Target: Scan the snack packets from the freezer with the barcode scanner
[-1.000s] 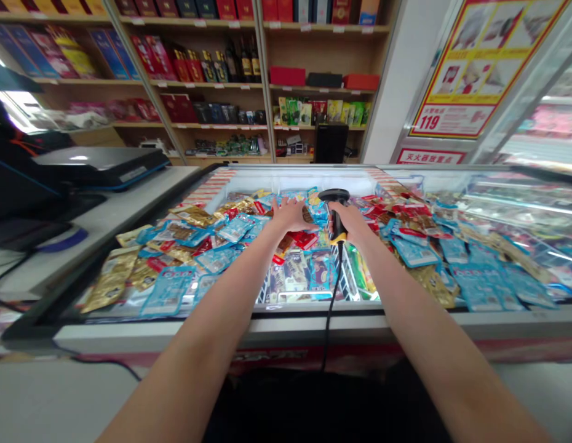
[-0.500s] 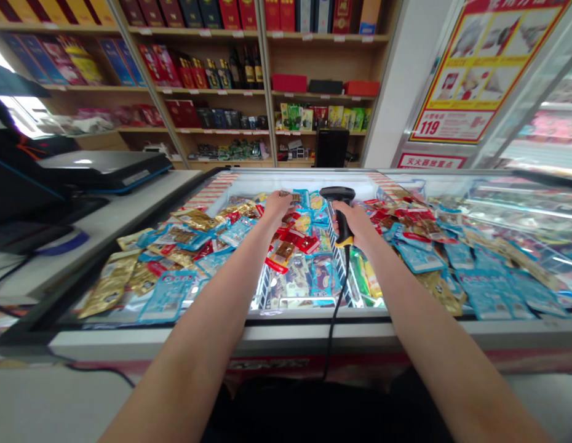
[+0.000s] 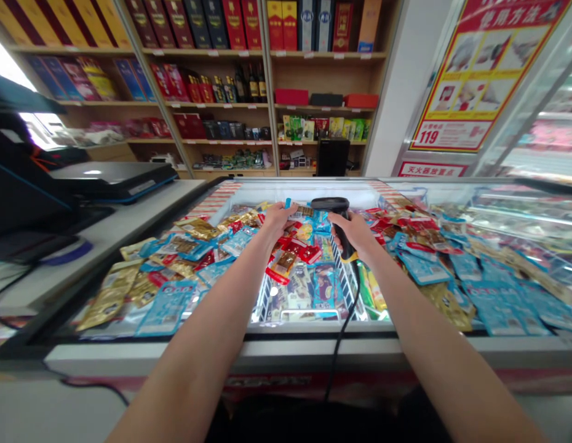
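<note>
While the right hand [image 3: 355, 232] grips a black barcode scanner [image 3: 332, 206] by its handle, the left hand [image 3: 277, 223] is curled shut on a small blue packet [image 3: 288, 203], mostly hidden by the fingers. Both hands are over a chest freezer [image 3: 313, 344], above a lit wire divider [image 3: 345, 283] and heaped snack packets [image 3: 295, 246] in gold, blue and red. Scanner cord [image 3: 345, 326]: black, hanging down across the freezer's front rim. Left of the freezer: white tabletop [image 3: 143, 212] carrying a dark flat device [image 3: 113, 175]. Beyond the freezer: wooden shelves [image 3: 249, 83] of boxes and bottles. Upper right: red and yellow poster [image 3: 484, 80].
</note>
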The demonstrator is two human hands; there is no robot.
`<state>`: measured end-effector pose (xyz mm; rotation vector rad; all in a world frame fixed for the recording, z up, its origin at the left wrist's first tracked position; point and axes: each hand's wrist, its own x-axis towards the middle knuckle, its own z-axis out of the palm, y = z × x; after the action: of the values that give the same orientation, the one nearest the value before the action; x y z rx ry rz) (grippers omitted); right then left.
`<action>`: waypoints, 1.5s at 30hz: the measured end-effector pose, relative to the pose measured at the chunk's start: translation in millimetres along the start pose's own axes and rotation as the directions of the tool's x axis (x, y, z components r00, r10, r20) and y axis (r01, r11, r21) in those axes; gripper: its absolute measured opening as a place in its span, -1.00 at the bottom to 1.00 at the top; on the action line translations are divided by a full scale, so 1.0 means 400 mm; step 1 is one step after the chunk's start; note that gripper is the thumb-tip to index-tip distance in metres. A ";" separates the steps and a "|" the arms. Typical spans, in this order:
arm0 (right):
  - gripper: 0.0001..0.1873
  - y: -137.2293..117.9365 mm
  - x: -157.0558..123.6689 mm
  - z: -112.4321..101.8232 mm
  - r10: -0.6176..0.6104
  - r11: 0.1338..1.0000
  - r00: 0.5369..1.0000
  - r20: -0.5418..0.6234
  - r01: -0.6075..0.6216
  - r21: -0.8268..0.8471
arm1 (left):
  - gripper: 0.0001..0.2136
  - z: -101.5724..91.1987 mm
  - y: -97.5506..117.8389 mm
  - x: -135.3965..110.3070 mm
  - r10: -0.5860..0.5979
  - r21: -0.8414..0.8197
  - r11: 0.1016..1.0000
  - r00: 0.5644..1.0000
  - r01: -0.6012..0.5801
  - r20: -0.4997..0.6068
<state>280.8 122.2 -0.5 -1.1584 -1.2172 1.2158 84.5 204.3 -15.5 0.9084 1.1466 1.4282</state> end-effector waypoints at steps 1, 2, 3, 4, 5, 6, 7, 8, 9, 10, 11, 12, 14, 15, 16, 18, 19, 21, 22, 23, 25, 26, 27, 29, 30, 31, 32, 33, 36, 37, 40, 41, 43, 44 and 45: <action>-0.71 0.000 -0.001 0.000 -0.009 1.000 1.000 0.007 0.010 -0.015 | -0.64 0.002 0.001 0.000 -0.017 -0.039 0.999 1.000 0.018 0.011; -0.70 0.000 -0.002 0.000 -0.019 0.999 1.000 0.014 0.020 -0.035 | -0.63 0.004 0.003 0.001 -0.033 -0.083 0.996 0.999 0.035 0.018; -0.69 0.000 -0.005 0.001 -0.027 0.998 0.999 0.022 0.028 -0.056 | -0.62 0.005 0.003 0.002 -0.048 -0.129 0.990 0.999 0.050 0.022; -0.69 -0.001 -0.007 0.003 -0.032 0.996 0.999 0.030 0.034 -0.078 | -0.61 0.005 0.003 0.004 -0.059 -0.175 0.983 0.998 0.062 0.021; -0.69 -0.002 -0.011 0.005 -0.033 0.994 0.999 0.038 0.036 -0.099 | -0.61 0.005 0.003 0.006 -0.066 -0.214 0.974 0.998 0.068 0.018; -0.69 -0.003 -0.014 0.008 -0.031 0.993 0.998 0.045 0.036 -0.116 | -0.61 0.004 0.002 0.008 -0.067 -0.244 0.967 0.998 0.069 0.013; -0.69 -0.003 -0.017 0.011 -0.028 0.991 0.998 0.052 0.034 -0.130 | -0.62 0.003 0.001 0.010 -0.065 -0.263 0.963 0.998 0.065 0.008; -0.69 -0.003 -0.019 0.014 -0.027 0.990 0.998 0.057 0.035 -0.137 | -0.62 0.002 -0.001 0.013 -0.061 -0.271 0.961 0.998 0.060 0.004; -0.68 -0.002 -0.020 0.016 -0.028 0.989 0.998 0.061 0.036 -0.140 | -0.63 0.001 -0.003 0.014 -0.057 -0.270 0.961 0.998 0.055 0.001; -0.68 -0.001 -0.020 0.018 -0.028 0.990 0.998 0.063 0.037 -0.139 | -0.63 0.000 -0.004 0.015 -0.052 -0.266 0.963 0.999 0.049 -0.002; -0.67 0.001 -0.020 0.019 -0.027 0.990 0.998 0.062 0.035 -0.136 | -0.63 0.000 -0.006 0.016 -0.047 -0.261 0.964 0.999 0.045 -0.004; -0.67 0.004 -0.019 0.019 -0.023 0.991 0.998 0.059 0.031 -0.130 | -0.63 0.000 -0.007 0.015 -0.045 -0.255 0.966 0.999 0.042 -0.003; -0.67 0.008 -0.016 0.017 -0.008 0.993 0.999 0.051 0.014 -0.118 | -0.63 0.001 -0.007 0.012 -0.040 -0.243 0.969 0.999 0.039 0.000; -0.66 0.010 -0.014 0.016 -0.003 0.994 0.999 0.053 0.009 -0.112 | -0.63 0.001 -0.007 0.010 -0.037 -0.237 0.971 0.999 0.036 0.002; -0.66 0.011 -0.014 0.014 -0.003 0.994 0.998 0.062 0.009 -0.105 | -0.63 0.002 -0.006 0.007 -0.033 -0.229 0.973 0.999 0.033 0.004; -0.65 0.014 -0.013 0.011 -0.012 0.995 0.996 0.087 0.021 -0.096 | -0.64 0.004 -0.004 0.001 -0.027 -0.212 0.977 1.000 0.028 0.008; -0.64 0.015 -0.013 0.009 -0.016 0.995 0.995 0.096 0.026 -0.098 | -0.65 0.005 -0.003 -0.001 -0.024 -0.206 0.978 1.000 0.026 0.011; -0.62 0.017 -0.012 0.008 -0.014 0.994 0.995 0.099 0.025 -0.110 | -0.65 0.008 -0.001 -0.004 -0.022 -0.196 0.980 1.000 0.022 0.007; -0.62 0.019 -0.012 0.008 -0.010 0.993 0.995 0.098 0.021 -0.113 | -0.65 0.009 -0.001 -0.005 -0.023 -0.193 0.981 1.000 0.022 0.000; -0.62 0.021 -0.011 0.008 -0.007 0.993 0.995 0.096 0.018 -0.115 | -0.65 0.011 0.000 -0.005 -0.022 -0.191 0.981 1.000 0.021 -0.006; -0.62 0.024 -0.008 0.008 -0.005 0.993 0.996 0.089 0.016 -0.114 | -0.65 0.013 0.000 -0.006 -0.023 -0.188 0.982 1.000 0.021 -0.012; -0.62 0.025 -0.007 0.007 -0.007 0.993 0.996 0.087 0.017 -0.115 | -0.65 0.013 0.000 -0.007 -0.023 -0.188 0.982 1.000 0.021 -0.012; -0.63 0.027 -0.005 0.007 -0.008 0.993 0.996 0.090 0.019 -0.118 | -0.66 0.014 0.001 -0.008 -0.021 -0.187 0.982 1.000 0.019 -0.010; -0.63 0.029 -0.003 0.006 -0.015 0.991 0.995 0.096 0.028 -0.128 | -0.67 0.015 0.001 -0.010 -0.016 -0.183 0.983 1.000 0.013 -0.012; -0.63 0.029 -0.003 0.005 -0.020 0.991 0.995 0.102 0.034 -0.133 | -0.67 0.016 0.002 -0.011 -0.012 -0.179 0.984 1.000 0.009 -0.016; -0.63 0.030 -0.002 0.005 -0.023 0.990 0.994 0.107 0.038 -0.137 | -0.67 0.016 0.002 -0.012 -0.009 -0.175 0.985 1.000 0.006 -0.021; -0.63 0.030 -0.002 0.005 -0.025 0.989 0.994 0.107 0.040 -0.141 | -0.67 0.017 0.002 -0.012 -0.007 -0.171 0.985 1.000 0.003 -0.026; -0.62 0.030 -0.003 0.005 -0.025 0.989 0.994 0.104 0.039 -0.144 | -0.66 0.017 0.001 -0.011 -0.007 -0.168 0.986 1.000 0.002 -0.029; -0.61 0.029 -0.004 0.007 -0.012 0.989 0.995 0.094 0.025 -0.147 | -0.65 0.015 -0.005 -0.003 -0.005 -0.163 0.987 1.000 0.002 -0.021; -0.61 0.029 -0.005 0.007 -0.006 0.989 0.996 0.089 0.019 -0.145 | -0.65 0.014 -0.008 0.001 -0.003 -0.164 0.987 1.000 0.000 -0.016; -0.62 0.029 -0.005 0.008 0.004 0.992 0.996 0.088 0.007 -0.123 | -0.63 0.011 -0.017 0.010 0.006 -0.172 0.985 1.000 -0.007 -0.008; -0.62 0.029 -0.004 0.008 0.007 0.993 0.996 0.091 0.004 -0.119 | -0.62 0.011 -0.019 0.011 0.008 -0.177 0.984 1.000 -0.009 -0.008; -0.62 0.030 -0.003 0.008 0.010 0.993 0.995 0.099 0.002 -0.121 | -0.60 0.012 -0.020 0.010 0.009 -0.184 0.983 1.000 -0.011 -0.007; -0.62 0.030 -0.003 0.008 0.008 0.992 0.995 0.099 0.005 -0.122 | -0.59 0.013 -0.019 0.008 0.010 -0.186 0.982 1.000 -0.011 -0.006; -0.62 0.030 -0.003 0.008 0.008 0.992 0.995 0.098 0.004 -0.123 | -0.58 0.014 -0.018 0.005 0.011 -0.187 0.982 1.000 -0.011 -0.005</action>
<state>277.5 121.3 -12.3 -1.2012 -1.3815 1.2253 91.5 207.5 -21.0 0.7804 0.9923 1.5196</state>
